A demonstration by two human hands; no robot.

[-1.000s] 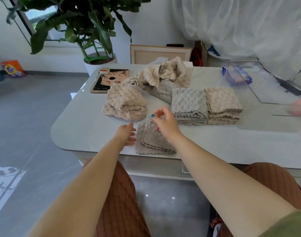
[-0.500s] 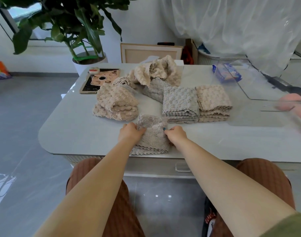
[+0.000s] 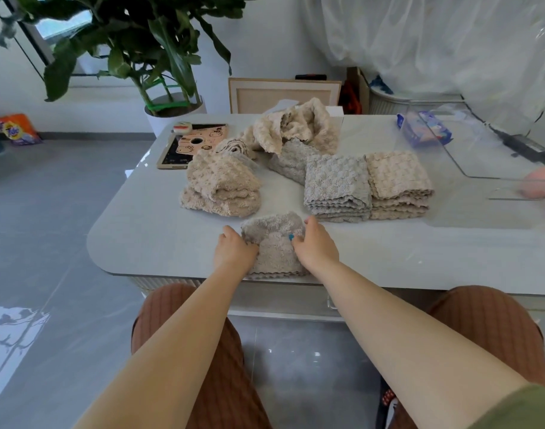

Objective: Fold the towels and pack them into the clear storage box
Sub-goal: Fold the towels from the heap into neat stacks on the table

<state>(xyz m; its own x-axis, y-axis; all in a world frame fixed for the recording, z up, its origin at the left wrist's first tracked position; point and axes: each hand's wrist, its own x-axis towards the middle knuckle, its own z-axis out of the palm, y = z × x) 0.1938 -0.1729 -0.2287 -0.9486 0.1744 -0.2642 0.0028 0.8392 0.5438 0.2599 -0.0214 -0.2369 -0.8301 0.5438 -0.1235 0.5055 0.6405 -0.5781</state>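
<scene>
A small grey-beige folded towel (image 3: 276, 246) lies at the near edge of the white table (image 3: 147, 230). My left hand (image 3: 234, 252) grips its left side and my right hand (image 3: 314, 247) grips its right side. Behind it sit a folded grey stack (image 3: 336, 187) and a folded beige stack (image 3: 398, 181). A loosely folded beige towel (image 3: 221, 190) lies to the left. An unfolded pile of towels (image 3: 296, 131) is at the back. The clear storage box (image 3: 469, 144) stands at the right, its walls barely visible.
A tablet with a patterned case (image 3: 190, 144) lies at the table's far left corner. A blue packet (image 3: 426, 131) shows through the clear box. A potted plant (image 3: 160, 57) stands behind the table. Another person's hand (image 3: 543, 184) is at the right edge.
My left hand came onto the towel's left side and my right hand dropped to its right side. The towel went from half folded to a compact bundle between both hands.
</scene>
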